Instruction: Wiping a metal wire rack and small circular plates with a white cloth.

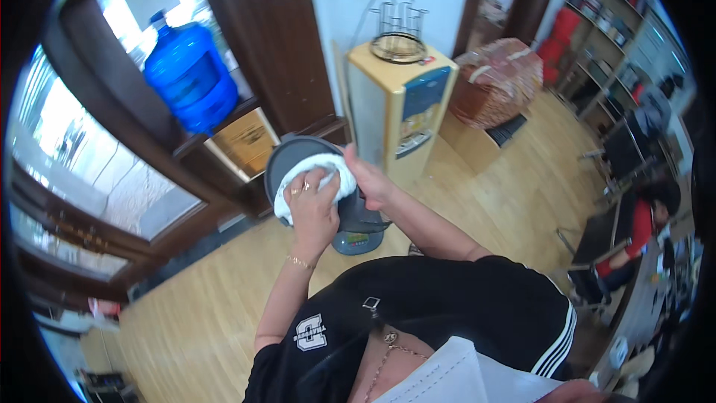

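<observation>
Head view — my left hand point(312, 209) presses a white cloth point(313, 175) onto the dark round lid point(287, 160); right hand point(367, 179) grips its rim, held mid-air above the floor scale point(356, 241) — a slip would drop it.

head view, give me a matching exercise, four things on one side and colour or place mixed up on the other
Things:
1. water bottle
2. cloth
3. water dispenser
4. round lid

Descriptions:
A. white, pressed under the left hand
B. blue, by the window
C. dark grey, steadied by the right hand
D. yellow, with a wire rack on top

Pairs: 1-B, 2-A, 3-D, 4-C
</observation>
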`<state>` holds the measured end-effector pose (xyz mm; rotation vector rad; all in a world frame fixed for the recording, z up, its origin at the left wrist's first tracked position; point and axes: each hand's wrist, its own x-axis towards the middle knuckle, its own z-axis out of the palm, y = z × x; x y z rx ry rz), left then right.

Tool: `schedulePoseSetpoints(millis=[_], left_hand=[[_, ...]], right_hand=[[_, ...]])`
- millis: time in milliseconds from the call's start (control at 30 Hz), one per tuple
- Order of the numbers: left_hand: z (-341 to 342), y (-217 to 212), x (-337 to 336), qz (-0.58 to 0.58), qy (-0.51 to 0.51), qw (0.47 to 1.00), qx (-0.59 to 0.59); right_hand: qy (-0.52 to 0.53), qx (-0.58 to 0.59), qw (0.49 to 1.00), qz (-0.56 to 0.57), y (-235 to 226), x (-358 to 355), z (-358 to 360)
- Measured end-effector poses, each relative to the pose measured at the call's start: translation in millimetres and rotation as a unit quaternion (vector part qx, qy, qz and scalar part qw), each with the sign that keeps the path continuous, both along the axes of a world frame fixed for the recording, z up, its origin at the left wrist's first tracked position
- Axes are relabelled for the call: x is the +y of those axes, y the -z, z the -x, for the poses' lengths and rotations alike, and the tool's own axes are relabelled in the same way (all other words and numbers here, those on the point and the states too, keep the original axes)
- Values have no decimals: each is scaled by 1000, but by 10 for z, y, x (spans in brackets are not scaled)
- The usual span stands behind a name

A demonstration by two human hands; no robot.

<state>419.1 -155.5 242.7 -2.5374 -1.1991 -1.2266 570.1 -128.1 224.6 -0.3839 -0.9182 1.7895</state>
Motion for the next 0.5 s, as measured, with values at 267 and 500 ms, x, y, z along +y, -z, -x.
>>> schedulePoseSetpoints(millis=[267, 500], left_hand=[[-127, 122, 94, 43, 67, 996, -40], [51, 141, 529, -60, -81, 991, -92]], right_hand=[[10, -29, 1000, -2, 33, -105, -141], [101, -70, 992, -34, -134, -299, -124]])
